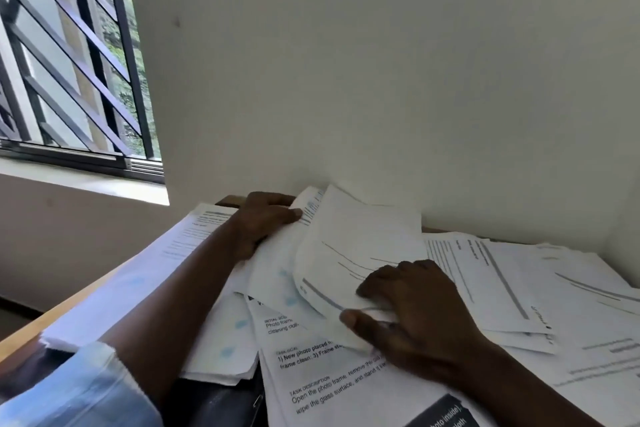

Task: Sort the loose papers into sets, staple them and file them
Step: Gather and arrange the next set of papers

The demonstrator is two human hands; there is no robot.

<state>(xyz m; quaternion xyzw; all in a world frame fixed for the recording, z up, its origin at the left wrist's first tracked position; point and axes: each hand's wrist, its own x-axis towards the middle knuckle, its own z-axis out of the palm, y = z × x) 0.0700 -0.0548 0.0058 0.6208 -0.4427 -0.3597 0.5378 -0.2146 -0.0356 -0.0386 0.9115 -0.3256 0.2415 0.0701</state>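
Across the desk, loose papers lie spread and overlapping, right up to the wall. Near the middle one sheet curls upward, and the right hand pinches its near edge, thumb under, fingers on top. Farther back, the left hand grips a sheaf by its far edge, fingers curled round. A barred window stands off left.
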